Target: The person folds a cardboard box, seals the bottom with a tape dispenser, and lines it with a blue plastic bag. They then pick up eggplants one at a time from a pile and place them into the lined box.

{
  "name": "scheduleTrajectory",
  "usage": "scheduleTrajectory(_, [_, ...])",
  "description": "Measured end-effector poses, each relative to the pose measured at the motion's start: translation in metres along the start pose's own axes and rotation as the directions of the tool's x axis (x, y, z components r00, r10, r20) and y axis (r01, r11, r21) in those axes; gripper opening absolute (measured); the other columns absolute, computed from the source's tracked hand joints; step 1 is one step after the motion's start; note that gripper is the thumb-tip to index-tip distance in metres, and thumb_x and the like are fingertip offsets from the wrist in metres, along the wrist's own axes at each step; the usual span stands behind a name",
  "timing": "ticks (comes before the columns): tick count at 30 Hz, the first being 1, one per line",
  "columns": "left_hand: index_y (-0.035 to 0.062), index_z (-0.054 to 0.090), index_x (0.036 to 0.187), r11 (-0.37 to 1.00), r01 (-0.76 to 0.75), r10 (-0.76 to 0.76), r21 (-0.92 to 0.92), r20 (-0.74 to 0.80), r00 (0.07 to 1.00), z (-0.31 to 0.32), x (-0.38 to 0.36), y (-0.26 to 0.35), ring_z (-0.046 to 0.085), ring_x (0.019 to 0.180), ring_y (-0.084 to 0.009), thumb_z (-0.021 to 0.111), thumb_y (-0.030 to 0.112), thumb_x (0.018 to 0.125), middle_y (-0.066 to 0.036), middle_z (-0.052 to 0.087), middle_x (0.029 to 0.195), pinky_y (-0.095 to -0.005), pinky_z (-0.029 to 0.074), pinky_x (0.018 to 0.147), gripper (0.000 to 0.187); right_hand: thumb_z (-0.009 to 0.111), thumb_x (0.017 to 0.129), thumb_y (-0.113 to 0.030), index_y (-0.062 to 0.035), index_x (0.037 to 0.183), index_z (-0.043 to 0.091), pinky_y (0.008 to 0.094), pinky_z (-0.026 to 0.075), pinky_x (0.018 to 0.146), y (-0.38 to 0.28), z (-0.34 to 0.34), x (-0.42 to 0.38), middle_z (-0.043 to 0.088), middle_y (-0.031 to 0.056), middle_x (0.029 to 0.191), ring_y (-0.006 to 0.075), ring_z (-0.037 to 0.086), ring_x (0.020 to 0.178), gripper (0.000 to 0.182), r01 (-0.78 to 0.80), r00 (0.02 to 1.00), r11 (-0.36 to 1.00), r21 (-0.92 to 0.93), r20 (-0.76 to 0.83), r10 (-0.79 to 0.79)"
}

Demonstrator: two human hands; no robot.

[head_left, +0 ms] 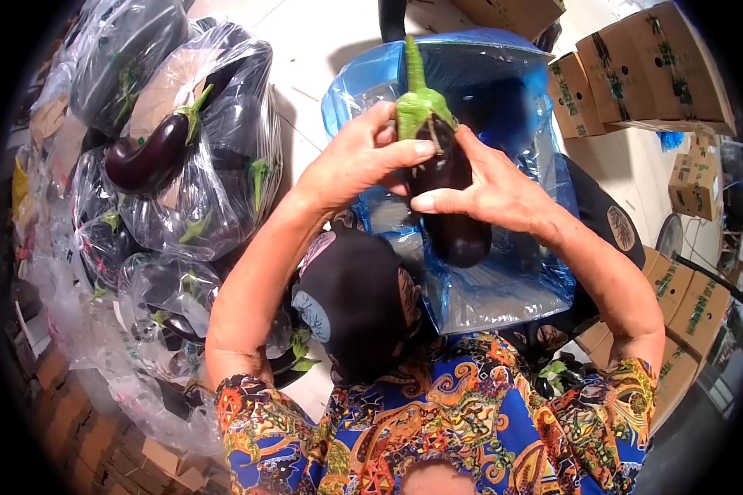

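A dark purple eggplant (452,216) with a green cap and long green stem is held between both hands. My left hand (370,155) grips it near the cap from the left, thumb across the front. My right hand (491,183) is closed around its right side, with the thumb pressed on the front. Below the eggplant is a box lined with blue plastic (504,309), set between the knees. Dark shapes lie in the far part of the box, too shaded to make out fully.
On the left, clear plastic bags (215,165) hold several eggplants, and one loose eggplant (149,157) rests on top. Cardboard cartons (648,66) are stacked at the upper right, with more cartons (689,305) at the lower right. Pale floor tiles (297,58) show between.
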State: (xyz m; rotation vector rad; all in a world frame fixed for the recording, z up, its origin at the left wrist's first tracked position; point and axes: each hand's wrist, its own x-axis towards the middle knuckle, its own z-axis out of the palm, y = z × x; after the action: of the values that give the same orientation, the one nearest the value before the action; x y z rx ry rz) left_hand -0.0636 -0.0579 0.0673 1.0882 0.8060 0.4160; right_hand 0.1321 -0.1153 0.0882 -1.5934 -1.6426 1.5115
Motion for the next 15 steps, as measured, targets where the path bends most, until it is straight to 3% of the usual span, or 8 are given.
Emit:
scheduleTrajectory(1, [0.0013, 0.053, 0.121, 0.999, -0.029, 0.029, 0.014, -0.025, 0.999, 0.003, 0.005, -0.007, 0.062, 0.08, -0.0144, 0.072, 0.033, 0.083, -0.005, 0.063, 0.098, -0.0297, 0.053, 0.064, 0.053, 0.081, 0.065, -0.051, 0.0036, 0.129, 0.044, 0.0378, 0.045, 0.097, 0.004, 0.004, 0.002, 0.055, 0.0224, 0.123, 0.0321, 0.056, 0.115, 0.092, 0.017, 0.999, 0.999, -0.027, -0.04, -0.018])
scheduleTrajectory(2, [-0.0009, 0.055, 0.114, 0.956, -0.153, 0.175, 0.25, -0.068, 0.982, 0.004, 0.013, -0.017, 0.064, 0.076, -0.0195, 0.072, 0.038, 0.083, -0.01, 0.065, 0.09, -0.0349, 0.053, 0.063, 0.053, 0.081, 0.065, -0.051, 0.0036, 0.131, 0.041, 0.0387, 0.045, 0.097, 0.016, 0.01, 0.004, 0.056, 0.022, 0.12, 0.0335, 0.056, 0.113, 0.095, -0.053, 0.994, 0.991, -0.121, -0.102, 0.041])
scheduleTrajectory(4, [-0.0032, 0.056, 0.112, 0.748, -0.099, 0.204, 0.657, -0.085, 0.975, 0.009, 0.01, -0.003, 0.064, 0.071, -0.0256, 0.071, 0.044, 0.082, -0.017, 0.065, 0.082, -0.0368, 0.052, 0.064, 0.058, 0.079, 0.069, -0.047, 0.0019, 0.134, 0.038, 0.0365, 0.043, 0.098, 0.021, 0.015, 0.004, 0.056, 0.0183, 0.121, 0.0306, 0.055, 0.114, 0.091, -0.076, 0.99, 0.989, -0.13, -0.128, 0.059])
scheduleTrajectory(6, [0.0004, 0.057, 0.115, 0.647, -0.049, 0.17, 0.761, -0.082, 0.982, 0.007, 0.009, 0.002, 0.063, 0.075, -0.0211, 0.072, 0.041, 0.082, -0.015, 0.062, 0.082, -0.0312, 0.051, 0.068, 0.054, 0.076, 0.073, -0.037, -0.0012, 0.139, 0.035, 0.0343, 0.038, 0.102, 0.016, 0.008, 0.004, 0.053, 0.0146, 0.123, 0.0245, 0.051, 0.116, 0.086, -0.144, 0.989, 0.981, 0.127, 0.062, 0.137])
scheduleTrajectory(7, [0.0022, 0.058, 0.117, 0.591, -0.027, 0.155, 0.806, -0.08, 0.985, 0.006, 0.01, 0.003, 0.062, 0.077, -0.0188, 0.072, 0.039, 0.082, -0.015, 0.061, 0.082, -0.0284, 0.05, 0.07, 0.053, 0.075, 0.075, -0.032, -0.0028, 0.141, 0.034, 0.0332, 0.036, 0.104, 0.013, 0.005, 0.003, 0.052, 0.0127, 0.124, 0.0214, 0.049, 0.117, 0.083, -0.193, 0.975, 0.95, 0.246, 0.16, 0.157])
scheduleTrajectory(8, [0.0046, 0.056, 0.124, 0.68, -0.115, 0.277, 0.725, -0.108, 0.955, 0.001, 0.011, -0.006, 0.063, 0.078, -0.0197, 0.07, 0.035, 0.085, -0.014, 0.063, 0.088, -0.0294, 0.051, 0.071, 0.051, 0.074, 0.074, -0.029, -0.0036, 0.141, 0.034, 0.0315, 0.033, 0.104, 0.02, 0.005, 0.003, 0.051, 0.0097, 0.123, 0.0187, 0.047, 0.116, 0.082, -0.187, 0.972, 0.951, 0.246, 0.188, 0.143])
scheduleTrajectory(11, [0.0062, 0.052, 0.132, 0.843, -0.222, 0.349, 0.491, -0.183, 0.919, -0.014, 0.01, -0.017, 0.063, 0.084, -0.0195, 0.071, 0.028, 0.084, -0.015, 0.06, 0.106, -0.0311, 0.052, 0.074, 0.056, 0.074, 0.073, -0.03, -0.003, 0.141, 0.034, 0.0323, 0.034, 0.103, 0.027, 0.011, -0.006, 0.051, 0.0098, 0.123, 0.0195, 0.046, 0.117, 0.083, -0.309, 0.948, 0.864, 0.399, 0.206, 0.244])
scheduleTrajectory(15, [0.0118, 0.053, 0.133, 0.662, -0.213, 0.468, 0.718, -0.175, 0.866, -0.033, 0.023, -0.05, 0.059, 0.079, -0.0153, 0.072, 0.021, 0.081, -0.012, 0.057, 0.102, -0.0311, 0.051, 0.077, 0.056, 0.076, 0.076, -0.03, -0.0033, 0.129, 0.045, 0.0357, 0.047, 0.087, 0.087, 0.009, 0.029, 0.059, 0.009, 0.106, 0.0195, 0.058, 0.095, 0.066, -0.565, 0.824, 0.66, 0.496, 0.304, 0.477])
